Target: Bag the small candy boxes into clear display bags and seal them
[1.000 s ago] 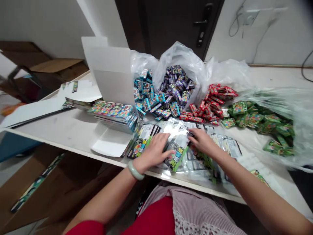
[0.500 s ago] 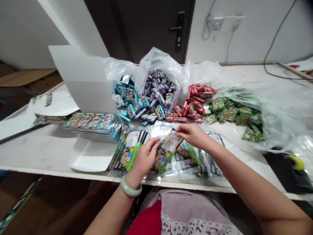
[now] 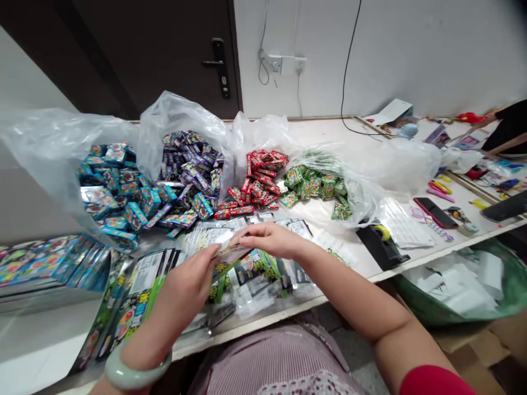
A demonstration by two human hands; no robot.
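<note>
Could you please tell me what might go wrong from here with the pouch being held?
The pouch is pinched only at its ends by the left hand and right hand, so it may slip. The loose pouches beneath lie at the near edge of the table; a forearm could sweep some off.

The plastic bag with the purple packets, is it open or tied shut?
Open: the bag gapes toward the camera, and purple packets spill onto the table.
</note>
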